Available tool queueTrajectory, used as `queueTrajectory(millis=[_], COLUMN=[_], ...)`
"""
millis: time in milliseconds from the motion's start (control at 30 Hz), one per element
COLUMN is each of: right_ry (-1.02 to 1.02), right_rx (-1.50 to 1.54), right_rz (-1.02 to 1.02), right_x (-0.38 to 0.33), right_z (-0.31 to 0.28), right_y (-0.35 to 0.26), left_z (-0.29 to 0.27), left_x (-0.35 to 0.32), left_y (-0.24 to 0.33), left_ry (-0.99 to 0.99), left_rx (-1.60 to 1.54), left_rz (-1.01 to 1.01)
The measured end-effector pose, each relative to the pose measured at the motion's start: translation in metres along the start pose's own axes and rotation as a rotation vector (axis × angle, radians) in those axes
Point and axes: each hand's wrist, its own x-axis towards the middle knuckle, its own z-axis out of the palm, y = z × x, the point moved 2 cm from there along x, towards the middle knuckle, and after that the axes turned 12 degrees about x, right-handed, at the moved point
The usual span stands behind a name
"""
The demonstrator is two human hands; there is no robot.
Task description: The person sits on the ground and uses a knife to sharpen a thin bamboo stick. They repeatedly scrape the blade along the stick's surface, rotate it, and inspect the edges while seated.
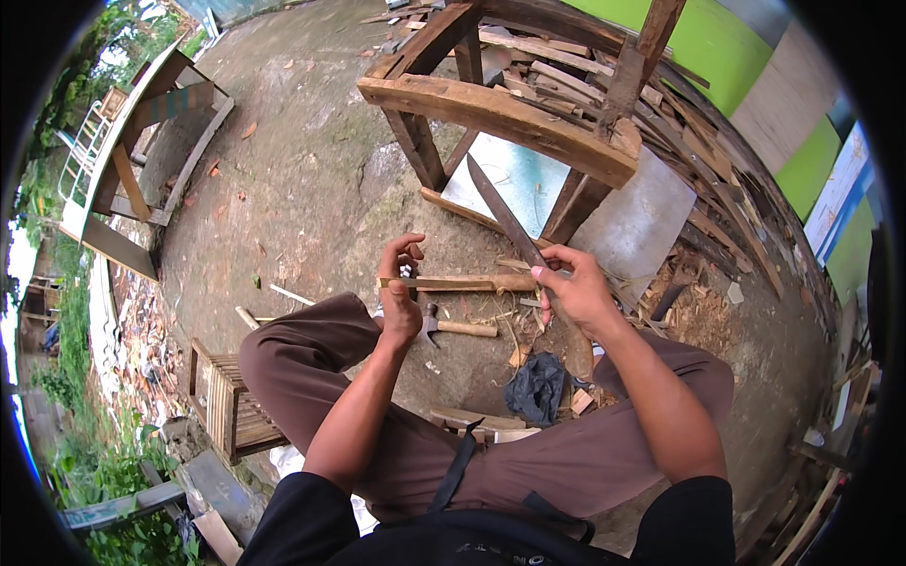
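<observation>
My right hand [578, 291] is closed around the lower blade of a long, dark, rusty machete [505, 212]. Its pointed tip slants up and left toward the wooden frame, and a tan, handle-like piece shows below my fingers. My left hand [402, 294] has curled fingers, with a narrow brown strip [453, 284] lying across it between thumb and fingers. The strip's thicker, handle-like wooden end reaches right, close to the machete. Just below the strip, a hammer [467, 328] with a pale wooden handle lies on the ground.
A heavy wooden frame [500, 118] stands ahead, with a pale sheet [510, 179] behind its legs. Scrap wood [698, 160] is piled at the right. A black plastic bag [535, 387] lies between my legs. A slatted wooden piece [231, 401] and a tilted table [132, 160] are at left.
</observation>
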Motion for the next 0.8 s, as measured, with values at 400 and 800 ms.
queueTrajectory(millis=[400,800], right_ry=[0.091,0.325], right_rx=[0.541,0.260], right_rz=[0.508,0.316], right_x=[-0.017,-0.023], right_z=[-0.006,0.029], right_y=[0.071,0.214], left_z=[0.031,0.046], left_x=[0.011,0.023], left_y=[0.033,0.033], left_ry=[0.118,0.006], left_rx=[-0.327,-0.756], left_rz=[-0.139,-0.267])
